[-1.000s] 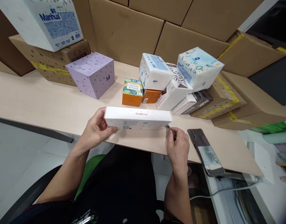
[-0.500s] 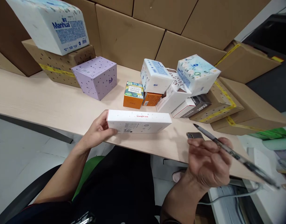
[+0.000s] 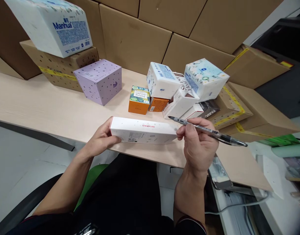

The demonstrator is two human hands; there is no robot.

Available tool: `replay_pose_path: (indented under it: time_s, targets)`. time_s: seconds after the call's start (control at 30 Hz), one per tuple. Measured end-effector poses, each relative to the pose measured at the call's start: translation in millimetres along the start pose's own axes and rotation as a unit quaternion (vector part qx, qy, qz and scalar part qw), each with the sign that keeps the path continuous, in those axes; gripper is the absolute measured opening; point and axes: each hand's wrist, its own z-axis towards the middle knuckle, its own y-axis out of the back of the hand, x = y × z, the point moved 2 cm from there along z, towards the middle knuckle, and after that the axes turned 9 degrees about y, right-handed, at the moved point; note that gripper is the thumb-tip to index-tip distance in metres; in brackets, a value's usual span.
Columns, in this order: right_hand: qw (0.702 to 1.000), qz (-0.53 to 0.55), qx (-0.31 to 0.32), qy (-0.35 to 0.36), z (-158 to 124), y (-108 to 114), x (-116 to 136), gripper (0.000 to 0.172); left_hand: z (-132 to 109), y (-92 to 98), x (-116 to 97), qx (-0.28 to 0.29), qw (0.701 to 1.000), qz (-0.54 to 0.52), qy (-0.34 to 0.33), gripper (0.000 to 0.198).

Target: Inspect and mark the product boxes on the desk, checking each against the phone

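A flat white box [image 3: 142,132] with red lettering stands on its long edge near the front of the table. My left hand [image 3: 102,138] grips its left end, thumb on the near face and fingers behind. My right hand [image 3: 199,143] is closed around a grey and black pen [image 3: 213,133], whose tip points left above the box's right end. The fingertips of that hand are at the box's right end; whether they press on it I cannot tell. Partly hidden behind my right wrist lies a phone [image 3: 219,173].
Behind the white box are orange tea-like boxes [image 3: 139,106], tissue packs [image 3: 205,78] and a white carton [image 3: 180,101]. A purple box [image 3: 98,81] stands left, beside a taped carton [image 3: 59,71] under a large tissue pack [image 3: 67,29]. Cardboard boxes [image 3: 135,39] wall the back.
My right hand has moved left with the pen, from the table's right side to the white box's right end. The phone shows more now. My left hand keeps its hold.
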Motion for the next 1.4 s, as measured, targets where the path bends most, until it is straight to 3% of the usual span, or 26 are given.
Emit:
replay_pose_path:
  time_s: [0.2, 0.43, 0.7, 1.1, 1.2, 1.3, 1.4]
  targets:
    - [0.996, -0.090, -0.022, 0.015, 0.1, -0.4, -0.2, 0.021, -0.5, 1.1, 1.1, -0.006, 1.000, 0.011, 0.002, 0.039]
    - [0.986, -0.149, 0.030, 0.067, -5.0, 1.4, -6.8, 0.022, -0.1, -0.9, -0.2, -0.019, 1.000, 0.013, 0.010, 0.038]
    - [0.967, -0.229, 0.079, 0.073, -5.1, 2.2, -4.9, 0.015, -0.7, -3.7, -1.6, -0.029, 0.999, 0.025, 0.015, 0.037]
    - [0.972, -0.213, 0.077, 0.067, -4.5, 0.7, -5.3, 0.020, -2.6, -2.8, -1.2, -0.025, 0.999, 0.023, 0.018, 0.038]
    - [0.982, -0.174, 0.043, 0.062, -4.1, -1.9, -4.1, 0.021, -2.2, -2.8, -0.3, -0.026, 0.999, 0.026, 0.009, 0.038]
    - [0.984, -0.156, -0.043, 0.074, -6.0, 6.5, -4.3, 0.017, -2.4, -2.9, -0.4, -0.025, 0.999, 0.029, 0.006, 0.038]
    - [0.962, -0.250, -0.066, 0.085, -11.7, 29.4, -9.0, 0.016, -2.7, -2.9, -0.6, -0.025, 0.999, 0.031, 0.007, 0.037]
